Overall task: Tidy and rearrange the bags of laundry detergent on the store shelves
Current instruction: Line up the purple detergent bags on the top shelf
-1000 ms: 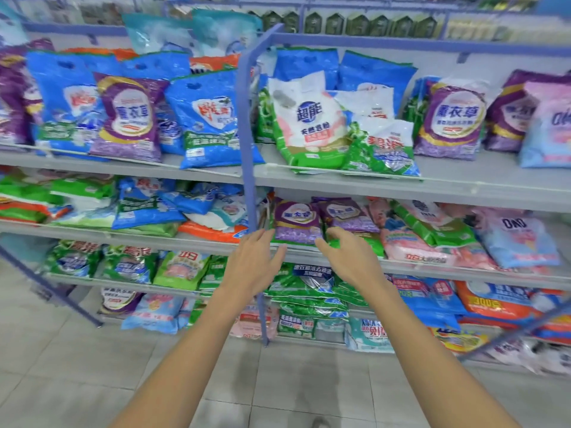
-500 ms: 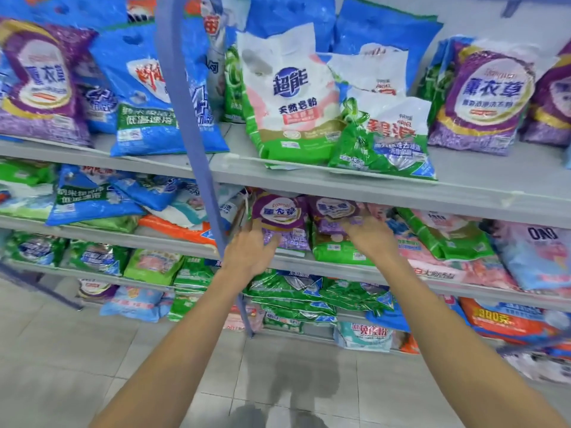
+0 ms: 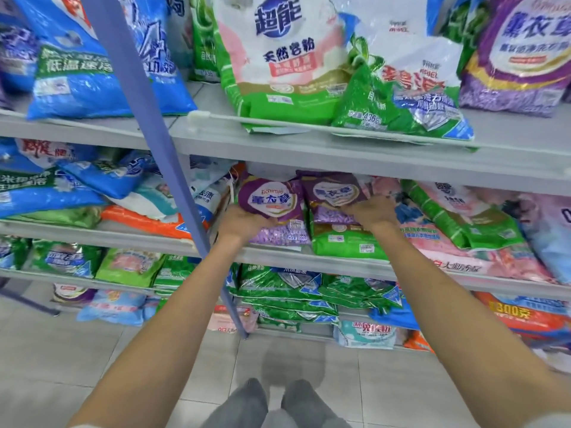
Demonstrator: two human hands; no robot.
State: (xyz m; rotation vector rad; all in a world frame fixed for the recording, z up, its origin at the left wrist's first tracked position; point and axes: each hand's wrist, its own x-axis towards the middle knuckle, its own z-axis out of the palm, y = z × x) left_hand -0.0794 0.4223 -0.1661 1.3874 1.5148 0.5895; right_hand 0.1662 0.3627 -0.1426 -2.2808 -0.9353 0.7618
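Note:
Two small purple detergent bags stand side by side on the middle shelf [image 3: 340, 264]. My left hand [image 3: 242, 222] grips the lower left part of the left purple bag [image 3: 272, 202]. My right hand [image 3: 375, 213] grips the lower right part of the right purple bag [image 3: 335, 191]. That right bag rests on a green bag [image 3: 346, 242] lying flat. How far my fingers reach behind the bags is hidden.
A slanted blue shelf post [image 3: 173, 186] runs just left of my left hand. The shelf above [image 3: 309, 140] carries big white-green, blue and purple bags. Pink and green bags [image 3: 457, 220] lie to the right, blue and orange ones to the left. Below are green bags and tiled floor.
I have stepped closer to the shelves. Both hands went from open in front of the shelf to gripping the two purple bags.

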